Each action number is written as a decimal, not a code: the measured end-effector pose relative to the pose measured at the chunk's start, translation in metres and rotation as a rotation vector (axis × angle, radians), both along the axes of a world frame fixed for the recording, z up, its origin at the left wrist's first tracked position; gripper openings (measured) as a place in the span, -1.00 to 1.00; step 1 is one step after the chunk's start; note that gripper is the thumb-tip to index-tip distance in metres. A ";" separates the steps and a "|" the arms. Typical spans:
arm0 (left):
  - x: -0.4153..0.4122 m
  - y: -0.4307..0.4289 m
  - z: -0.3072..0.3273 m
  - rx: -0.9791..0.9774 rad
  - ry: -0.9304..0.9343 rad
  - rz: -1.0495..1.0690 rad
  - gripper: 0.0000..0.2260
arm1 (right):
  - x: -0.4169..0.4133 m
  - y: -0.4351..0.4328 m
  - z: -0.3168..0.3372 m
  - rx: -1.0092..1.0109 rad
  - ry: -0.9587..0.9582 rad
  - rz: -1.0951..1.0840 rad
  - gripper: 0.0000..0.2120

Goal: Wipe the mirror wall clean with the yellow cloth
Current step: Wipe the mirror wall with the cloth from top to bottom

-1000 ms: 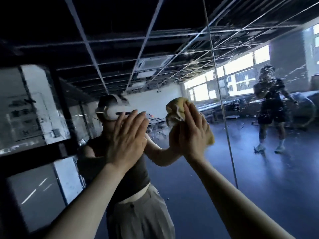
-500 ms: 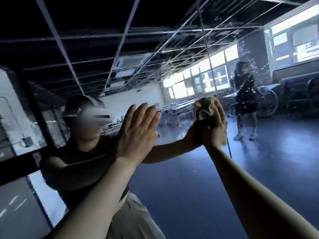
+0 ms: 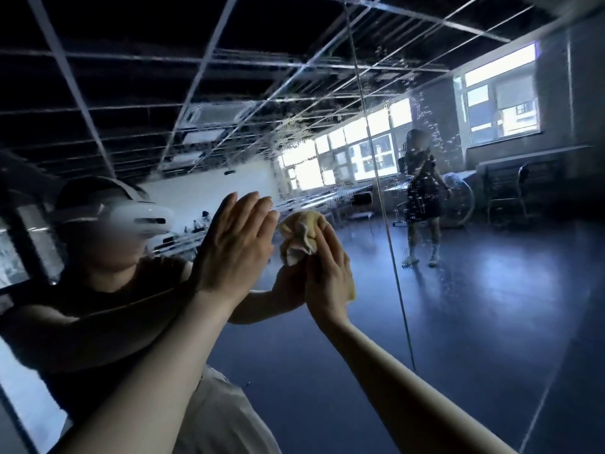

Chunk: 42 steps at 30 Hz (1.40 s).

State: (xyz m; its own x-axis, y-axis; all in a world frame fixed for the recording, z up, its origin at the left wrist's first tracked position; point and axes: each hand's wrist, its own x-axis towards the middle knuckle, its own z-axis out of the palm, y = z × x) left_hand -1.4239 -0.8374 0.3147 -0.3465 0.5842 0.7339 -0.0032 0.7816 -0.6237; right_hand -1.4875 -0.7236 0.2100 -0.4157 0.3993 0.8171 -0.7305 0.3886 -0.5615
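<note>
Left hand [image 3: 235, 247] flat on mirror wall [image 3: 491, 306], fingers straight and together. Right hand [image 3: 330, 273] just beside it, fingers laid fairly straight, pressing bunched yellow cloth [image 3: 299, 232] to the glass; cloth sticks out above the fingertips.

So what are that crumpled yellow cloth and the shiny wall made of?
The crumpled yellow cloth looks like soft matte fabric, perhaps terry: it bunches into loose folds. The shiny mirror wall looks like glossy glass panels: it gives sharp reflections, with a thin vertical seam between panes.
</note>
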 end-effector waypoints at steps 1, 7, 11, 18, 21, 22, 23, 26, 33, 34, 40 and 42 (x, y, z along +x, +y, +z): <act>0.000 -0.001 0.000 -0.004 -0.007 -0.006 -0.68 | -0.007 0.010 0.004 0.006 -0.008 0.003 -0.56; 0.003 -0.004 -0.003 -0.017 -0.034 -0.030 -0.74 | -0.022 0.043 0.049 -0.201 -0.278 0.022 -0.23; 0.011 -0.015 -0.010 -0.061 -0.065 -0.057 -0.72 | -0.008 0.033 0.040 -0.208 -0.337 0.059 -0.25; 0.038 -0.032 -0.034 -0.064 -0.082 -0.048 -0.64 | 0.038 -0.016 -0.016 -0.050 -0.316 0.066 -0.47; 0.051 -0.029 -0.019 -0.054 -0.129 -0.034 -0.65 | 0.046 -0.016 0.017 0.001 -0.462 0.089 -0.40; 0.057 -0.032 -0.013 -0.032 -0.137 -0.029 -0.65 | 0.052 -0.020 0.031 0.002 -0.458 0.120 -0.38; 0.064 -0.036 -0.007 -0.002 -0.138 -0.021 -0.67 | 0.062 -0.027 0.045 0.000 -0.443 0.152 -0.38; 0.087 -0.052 0.004 0.089 -0.130 0.017 -0.76 | 0.099 -0.055 0.065 0.042 -0.330 0.239 -0.30; 0.111 -0.082 -0.014 0.054 -0.145 0.071 -0.76 | 0.120 -0.084 0.011 0.239 -0.043 0.265 -0.31; 0.114 -0.083 -0.016 0.029 -0.144 0.065 -0.73 | 0.120 -0.083 0.016 0.216 -0.054 0.276 -0.28; 0.133 -0.100 -0.012 0.060 -0.148 0.051 -0.71 | 0.113 -0.073 0.109 0.057 -0.094 0.264 -0.32; 0.138 -0.108 -0.013 0.076 -0.150 0.046 -0.71 | 0.106 -0.077 0.125 0.040 -0.078 0.246 -0.33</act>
State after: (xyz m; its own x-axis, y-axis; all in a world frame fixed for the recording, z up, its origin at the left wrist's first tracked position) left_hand -1.2863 -0.9449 0.3014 -0.4807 0.5100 0.7134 0.0483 0.8277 -0.5591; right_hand -1.3812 -0.8001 0.3352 -0.5585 0.2470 0.7919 -0.7608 0.2277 -0.6077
